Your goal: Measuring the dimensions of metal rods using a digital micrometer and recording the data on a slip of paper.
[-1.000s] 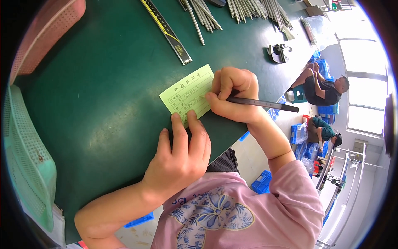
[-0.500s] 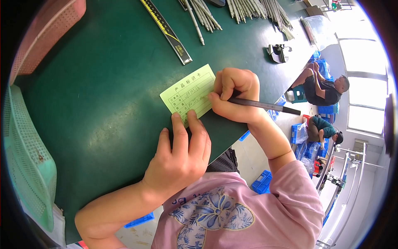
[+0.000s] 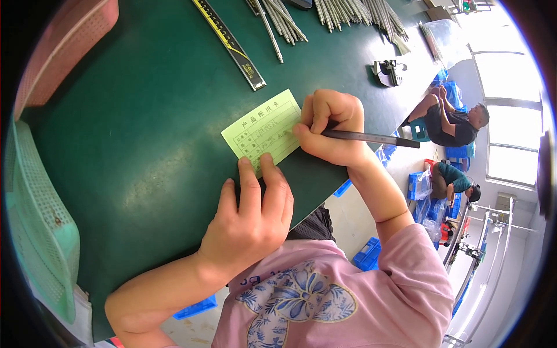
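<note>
A light green paper card with a printed form and some handwriting lies flat on the dark green table. My right hand is closed round a pen with a dark cap end and a see-through barrel; its tip, hidden behind my fingers, is at the card's right part. The fingertips of my left hand press on the card's lower edge. Those fingers are stretched out and slightly spread, holding nothing.
Beyond the card lie a yellow and black ruler and bundles of thin metal rods. A black and silver device stands at the right. Pink and mint green baskets line the left. Two people sit among blue crates at right.
My right hand and the pen have shifted very slightly, with a little more handwriting on the card. My left hand stays on the card's lower edge.
</note>
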Motion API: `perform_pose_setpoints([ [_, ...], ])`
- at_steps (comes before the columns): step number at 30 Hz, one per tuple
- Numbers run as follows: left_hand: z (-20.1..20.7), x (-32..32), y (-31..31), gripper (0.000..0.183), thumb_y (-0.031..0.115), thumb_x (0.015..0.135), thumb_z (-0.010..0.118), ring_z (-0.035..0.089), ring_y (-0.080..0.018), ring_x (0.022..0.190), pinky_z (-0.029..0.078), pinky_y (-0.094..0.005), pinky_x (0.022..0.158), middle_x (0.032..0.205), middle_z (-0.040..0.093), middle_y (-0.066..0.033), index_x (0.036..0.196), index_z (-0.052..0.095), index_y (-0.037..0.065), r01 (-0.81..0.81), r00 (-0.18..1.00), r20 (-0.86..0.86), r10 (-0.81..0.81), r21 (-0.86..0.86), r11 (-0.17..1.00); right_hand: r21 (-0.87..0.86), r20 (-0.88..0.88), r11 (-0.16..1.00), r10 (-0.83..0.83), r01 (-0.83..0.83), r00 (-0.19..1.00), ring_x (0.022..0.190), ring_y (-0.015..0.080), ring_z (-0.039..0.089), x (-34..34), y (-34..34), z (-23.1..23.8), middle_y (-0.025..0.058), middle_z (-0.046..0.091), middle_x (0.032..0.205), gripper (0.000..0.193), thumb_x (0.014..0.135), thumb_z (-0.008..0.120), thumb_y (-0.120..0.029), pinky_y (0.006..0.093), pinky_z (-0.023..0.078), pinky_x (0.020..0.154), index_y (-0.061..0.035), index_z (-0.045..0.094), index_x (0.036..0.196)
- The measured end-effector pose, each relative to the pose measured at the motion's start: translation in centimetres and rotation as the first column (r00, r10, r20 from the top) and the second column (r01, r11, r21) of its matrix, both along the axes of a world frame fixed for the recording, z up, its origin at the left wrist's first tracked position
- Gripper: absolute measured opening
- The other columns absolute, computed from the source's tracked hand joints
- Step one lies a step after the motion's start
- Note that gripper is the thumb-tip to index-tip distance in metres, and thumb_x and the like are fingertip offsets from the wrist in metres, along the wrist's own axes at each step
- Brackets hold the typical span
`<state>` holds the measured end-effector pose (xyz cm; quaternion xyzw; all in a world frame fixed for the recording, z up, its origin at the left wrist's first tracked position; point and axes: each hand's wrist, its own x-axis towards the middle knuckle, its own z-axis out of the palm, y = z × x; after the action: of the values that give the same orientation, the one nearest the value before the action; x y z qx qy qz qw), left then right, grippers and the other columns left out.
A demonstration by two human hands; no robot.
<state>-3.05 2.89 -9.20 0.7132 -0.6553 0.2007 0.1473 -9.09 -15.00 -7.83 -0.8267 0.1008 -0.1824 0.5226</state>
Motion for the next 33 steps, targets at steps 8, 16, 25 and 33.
perform_pose_setpoints([
  [8, 0.1, 0.0, 0.0, 0.018, 0.014, 0.075, 0.05, 0.055, -0.027, 0.081, 0.047, -0.0296, 0.057, 0.089, 0.058, -0.0121, 0.077, 0.06, -0.001, 0.001, 1.0, -0.002, -0.001, -0.004, 1.0, 0.041, 0.007, 0.999, -0.004, 0.004, 1.0, 0.047, 0.0067, 0.034, 0.0, -0.2, -0.1, 0.0011, 0.04, 0.05, 0.032, 0.06, 0.054, 0.012, 0.021, 0.025, 0.043, -0.007, 0.03, 0.052],
  [16, 0.0, 0.2, 0.0, 0.018, 0.014, 0.075, 0.049, 0.055, -0.0269, 0.08, 0.047, -0.0297, 0.057, 0.09, 0.057, -0.0124, 0.077, 0.06, 0.0, 0.015, 0.999, 0.031, -0.014, -0.007, 1.0, 0.492, -0.007, 0.859, -0.154, 0.138, 0.988, 0.045, 0.0069, 0.037, 0.2, 0.6, 1.4, 0.0029, 0.046, 0.055, 0.015, 0.076, 0.05, -0.007, 0.0185, 0.027, 0.039, -0.0034, 0.041, 0.065],
  [25, 0.2, 0.3, 0.1, 0.02, 0.015, 0.075, 0.047, 0.054, -0.0264, 0.084, 0.046, -0.0298, 0.058, 0.09, 0.057, -0.0118, 0.078, 0.06, 0.0, 0.013, 1.0, -0.013, -0.012, 0.027, 1.0, 0.249, -0.081, 0.966, 0.094, -0.071, 0.992, 0.047, 0.0069, 0.037, 0.6, -0.1, 0.6, 0.0011, 0.045, 0.055, 0.021, 0.06, 0.059, 0.009, 0.019, 0.028, 0.044, -0.004, 0.042, 0.065],
  [33, 0.2, 0.2, 0.0, 0.021, 0.015, 0.075, 0.047, 0.054, -0.0253, 0.083, 0.045, -0.0294, 0.057, 0.088, 0.057, -0.0113, 0.078, 0.06, 0.0, 0.004, 1.0, -0.028, -0.003, 0.032, 0.999, 0.025, 0.0, 0.997, 0.072, -0.072, 0.997, 0.045, 0.0075, 0.037, 0.4, 0.2, 0.1, 0.0027, 0.044, 0.051, 0.029, 0.059, 0.058, 0.009, 0.0212, 0.026, 0.041, -0.0064, 0.034, 0.053],
])
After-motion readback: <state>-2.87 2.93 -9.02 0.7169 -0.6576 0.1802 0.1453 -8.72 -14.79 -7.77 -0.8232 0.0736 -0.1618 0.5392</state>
